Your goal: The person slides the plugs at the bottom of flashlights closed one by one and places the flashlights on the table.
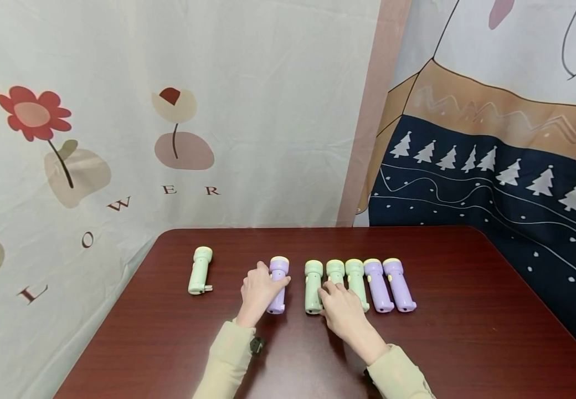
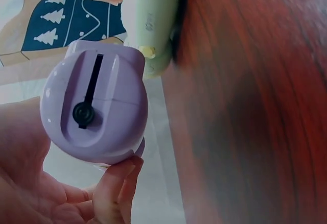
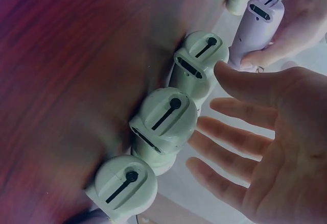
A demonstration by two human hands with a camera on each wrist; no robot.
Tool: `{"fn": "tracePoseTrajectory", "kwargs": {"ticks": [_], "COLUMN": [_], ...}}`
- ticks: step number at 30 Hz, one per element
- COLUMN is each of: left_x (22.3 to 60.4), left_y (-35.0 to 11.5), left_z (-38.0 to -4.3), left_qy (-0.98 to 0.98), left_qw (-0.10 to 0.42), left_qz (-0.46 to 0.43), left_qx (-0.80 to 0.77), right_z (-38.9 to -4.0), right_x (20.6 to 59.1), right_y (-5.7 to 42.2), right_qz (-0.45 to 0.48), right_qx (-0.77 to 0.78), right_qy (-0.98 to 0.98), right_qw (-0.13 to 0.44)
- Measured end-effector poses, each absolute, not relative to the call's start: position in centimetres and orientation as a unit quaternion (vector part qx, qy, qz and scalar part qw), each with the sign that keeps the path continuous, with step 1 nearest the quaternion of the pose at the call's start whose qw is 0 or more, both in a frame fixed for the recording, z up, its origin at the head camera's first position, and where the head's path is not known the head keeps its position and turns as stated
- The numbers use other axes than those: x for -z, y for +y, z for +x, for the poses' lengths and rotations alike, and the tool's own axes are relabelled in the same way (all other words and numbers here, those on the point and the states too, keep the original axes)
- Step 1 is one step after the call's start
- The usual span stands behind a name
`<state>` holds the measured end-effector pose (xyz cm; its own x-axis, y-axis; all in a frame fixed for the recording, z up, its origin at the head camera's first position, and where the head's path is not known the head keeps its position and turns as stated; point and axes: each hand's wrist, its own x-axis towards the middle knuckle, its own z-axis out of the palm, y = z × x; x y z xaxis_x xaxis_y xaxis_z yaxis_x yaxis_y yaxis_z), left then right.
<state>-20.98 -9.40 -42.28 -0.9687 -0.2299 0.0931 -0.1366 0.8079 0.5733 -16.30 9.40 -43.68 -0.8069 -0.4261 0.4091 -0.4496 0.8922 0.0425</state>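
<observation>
My left hand [image 1: 258, 291] holds a purple flashlight [image 1: 279, 269] between thumb and fingers. Its rounded end with a black slot and round black port faces the left wrist view. Whether it rests on the table or is slightly raised, I cannot tell. My right hand [image 1: 344, 311] lies over the green flashlights, and in the right wrist view its fingers [image 3: 232, 132] are extended and spread beside them. From left to right stand a green flashlight [image 1: 313, 288], a second green flashlight [image 1: 335, 269] partly covered by that hand, and a third green flashlight [image 1: 355, 271].
Two purple flashlights [image 1: 379, 285] continue the row at the right. Apart on the left lies a green flashlight [image 1: 200, 270] with plug prongs sticking out near its base. Everything is on a dark red-brown table [image 1: 492, 321], with printed curtains [image 1: 278, 111] behind it.
</observation>
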Motion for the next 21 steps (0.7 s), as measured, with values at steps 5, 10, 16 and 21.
{"fn": "tracePoseTrajectory", "kwargs": {"ticks": [5, 10, 16, 21], "left_x": [42.5, 42.9, 43.4, 43.7], "left_y": [-9.8, -10.0, -9.6, -8.8], "left_z": [-21.3, -21.7, -22.3, -22.6], "left_qy": [-0.948, -0.947, -0.947, -0.948], "left_qw": [0.072, 0.069, 0.062, 0.055], "left_qz": [0.101, 0.106, 0.101, 0.093], "left_qx": [0.292, 0.294, 0.298, 0.300], "right_z": [-16.3, -16.4, -16.5, -16.4], "right_x": [43.8, 44.0, 44.2, 44.2], "right_y": [9.4, 9.5, 9.6, 9.6], "right_qz": [0.232, 0.235, 0.238, 0.239], "right_qx": [-0.027, -0.026, -0.019, -0.016], "right_qy": [-0.948, -0.947, -0.946, -0.946], "right_qw": [0.215, 0.218, 0.221, 0.217]}}
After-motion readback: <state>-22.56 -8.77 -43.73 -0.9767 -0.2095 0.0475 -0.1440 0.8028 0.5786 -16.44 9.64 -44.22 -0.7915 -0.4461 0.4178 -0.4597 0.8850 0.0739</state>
